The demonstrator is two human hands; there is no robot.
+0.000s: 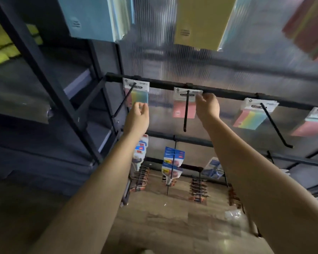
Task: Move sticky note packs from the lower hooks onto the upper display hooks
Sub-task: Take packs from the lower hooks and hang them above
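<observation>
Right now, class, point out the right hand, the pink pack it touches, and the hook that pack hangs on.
right hand (pixel 207 105), head view, back of the hand
pink pack (pixel 180 109), head view, pink front
hook (pixel 186 110), head view, mid-rod

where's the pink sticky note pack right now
In the head view it hangs centre frame, the pink sticky note pack on the second hook from the left, with the right hand pinching its header card.

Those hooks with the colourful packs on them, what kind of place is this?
Most likely a shop, in the stationery aisle. Sticky note packs hang on long black display hooks along a rail, and more packaged goods hang on hooks lower down above a wooden floor.
</observation>
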